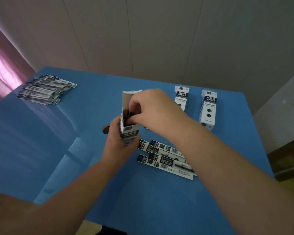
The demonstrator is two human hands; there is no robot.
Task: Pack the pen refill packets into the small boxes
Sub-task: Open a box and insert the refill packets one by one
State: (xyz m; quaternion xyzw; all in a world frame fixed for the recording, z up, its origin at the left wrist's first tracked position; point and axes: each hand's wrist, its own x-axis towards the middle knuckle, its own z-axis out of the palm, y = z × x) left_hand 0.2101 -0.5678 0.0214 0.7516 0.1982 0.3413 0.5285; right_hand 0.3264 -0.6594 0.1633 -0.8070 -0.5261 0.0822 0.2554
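Near the middle of the bench (75,158), the left hand (119,143) grips an upright small box (129,131) with its flap open, while the right hand (149,109) pinches dark refill packets (128,117) into its mouth. Packing looks only partly done: several loose packets (166,160) lie just beside it toward the near right, and a larger pile (44,89) waits at the far left corner. Two more small boxes (208,109) stand by the far right edge; whether they are filled cannot be told. Beyond the blue bench are pale panelled walls (159,39) and a pink curtain (3,65).
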